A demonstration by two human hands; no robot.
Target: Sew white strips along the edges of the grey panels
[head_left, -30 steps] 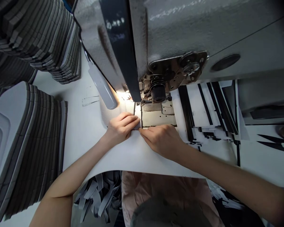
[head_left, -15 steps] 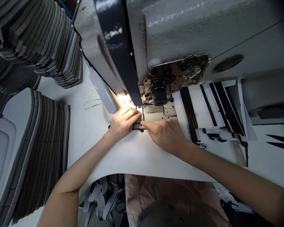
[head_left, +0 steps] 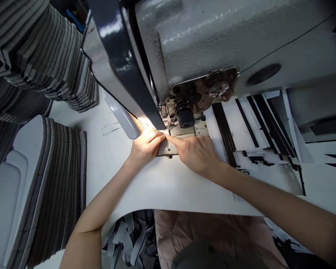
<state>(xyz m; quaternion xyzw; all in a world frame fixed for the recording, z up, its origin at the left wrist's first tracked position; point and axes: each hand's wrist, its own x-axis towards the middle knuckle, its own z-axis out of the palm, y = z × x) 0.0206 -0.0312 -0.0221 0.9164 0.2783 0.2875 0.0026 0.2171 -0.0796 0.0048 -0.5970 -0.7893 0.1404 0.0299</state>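
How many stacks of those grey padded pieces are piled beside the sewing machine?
2 that I can tell apart: one stack at the upper left behind the machine, another stack at the lower left near the left hand. More may lie beyond the picture's edge.

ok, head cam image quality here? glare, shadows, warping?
Head view: the lamp blows out the spot by the needle, washing out the left hand fingertips; the right hand is evenly lit. The machine casts shade over the strips at right. Strong wide-angle bend curves the foam stacks and the table edge; corners darken. Little blur.
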